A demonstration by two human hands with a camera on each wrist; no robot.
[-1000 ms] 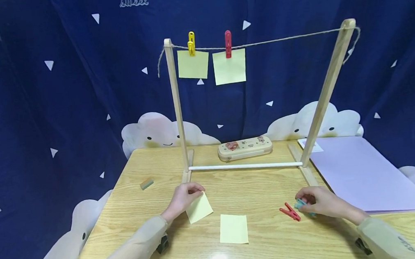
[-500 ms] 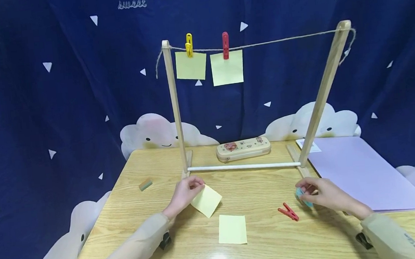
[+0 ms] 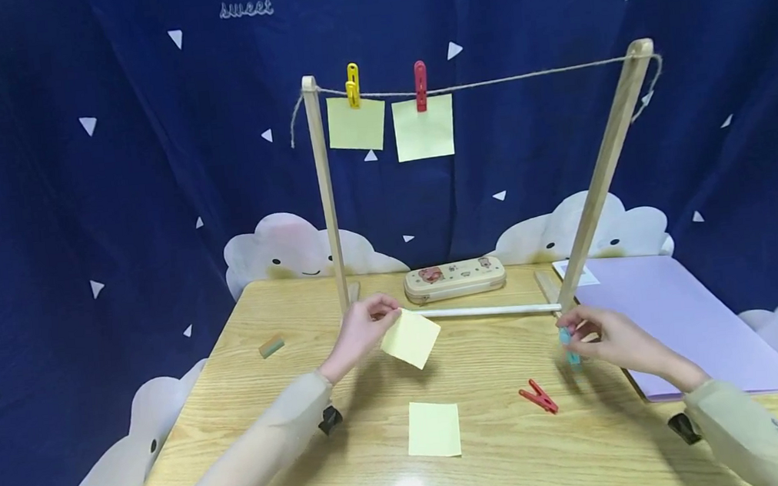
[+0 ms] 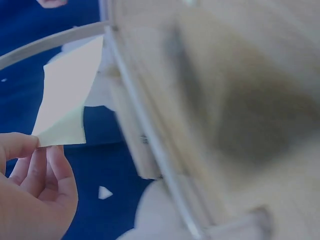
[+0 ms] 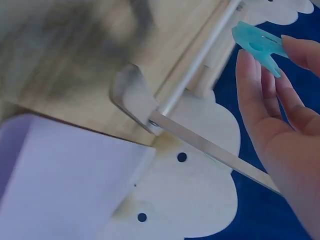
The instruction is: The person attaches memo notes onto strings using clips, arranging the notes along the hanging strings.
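Observation:
My left hand point(image 3: 365, 328) pinches a yellow sticky note point(image 3: 411, 338) by one corner, above the table near the frame's left post. In the left wrist view the thumb and fingertips hold the note's point(image 4: 70, 97) lower edge. A teal clothespin point(image 5: 257, 45) is held between thumb and fingers of my right hand point(image 3: 613, 339), in front of the right post. A red clothespin point(image 3: 538, 397) lies on the table to its left. Another yellow note point(image 3: 433, 429) lies flat at the front. On the string point(image 3: 520, 75) hang two notes, under a yellow clothespin point(image 3: 352, 86) and a red one point(image 3: 420, 86).
The wooden frame point(image 3: 599, 178) stands across the table with a white crossbar point(image 3: 492, 310) low between its posts. Behind it is a pencil case point(image 3: 455, 280). Purple sheets point(image 3: 688, 325) lie at right, a small eraser-like block point(image 3: 271, 347) at left.
My left hand has lifted its note off the table, up and to the right. The right hand has picked up the teal clothespin and raised it a little. The view has shifted slightly.

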